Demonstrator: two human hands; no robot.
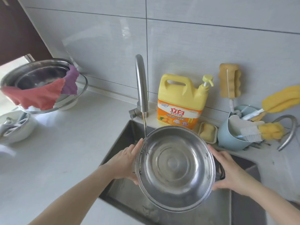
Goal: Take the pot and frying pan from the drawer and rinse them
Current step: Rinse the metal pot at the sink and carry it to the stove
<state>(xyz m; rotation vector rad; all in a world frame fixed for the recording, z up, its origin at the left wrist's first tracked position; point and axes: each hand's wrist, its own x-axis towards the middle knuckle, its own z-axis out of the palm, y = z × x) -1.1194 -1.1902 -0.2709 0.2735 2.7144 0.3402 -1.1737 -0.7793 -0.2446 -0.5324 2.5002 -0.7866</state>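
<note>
A shiny steel pot [175, 168] with black side handles hangs over the steel sink [129, 197], tilted toward me. My left hand [125, 163] grips its left side and my right hand [230, 171] grips the right handle. A thin stream of water falls from the curved tap [141, 88] and lands inside the pot near its left wall. No frying pan is in view.
A yellow dish-soap jug [181, 101] stands behind the sink, with a sponge tray [207, 132] and a blue caddy [230, 137] of brushes to its right. On the left counter are stacked steel bowls [40, 75] draped with cloths and a white bowl [17, 127].
</note>
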